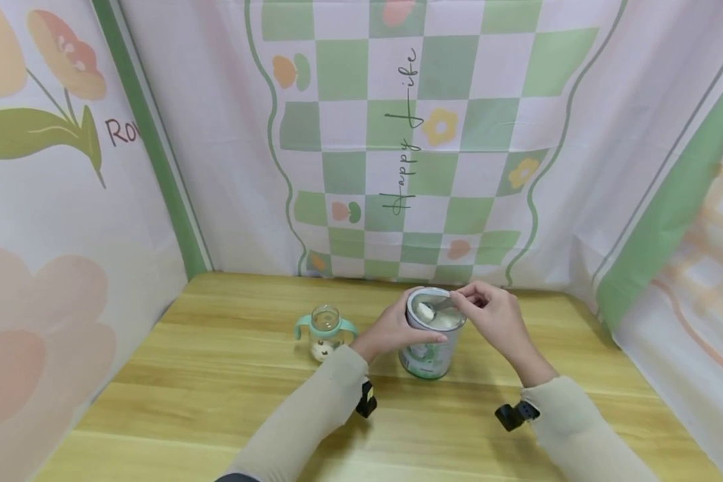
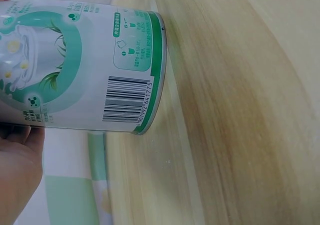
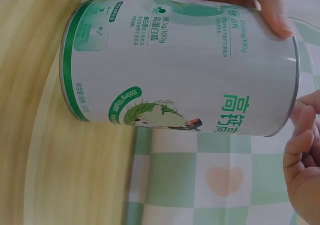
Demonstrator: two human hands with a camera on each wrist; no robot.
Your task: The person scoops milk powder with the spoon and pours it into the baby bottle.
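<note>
Head view: one pale wooden counter (image 1: 217,402) carries two containers. One white-and-green cylindrical metal powder tin (image 1: 429,358) stands open and upright near the middle; one small clear glass bottle with mint-green handles (image 1: 326,330) stands just left of it. Left hand (image 1: 391,328) wraps the tin's side, fingers curled round it. Right hand (image 1: 494,314) pinches one small spoon (image 1: 429,309) over the powder.

Left wrist view: one tin (image 2: 85,65), one barcode, palm edge (image 2: 17,170) beside it.

Right wrist view: one tin (image 3: 185,65); left-hand fingers (image 3: 267,10) on its wall, right fingers (image 3: 302,150) curled by the rim.
</note>
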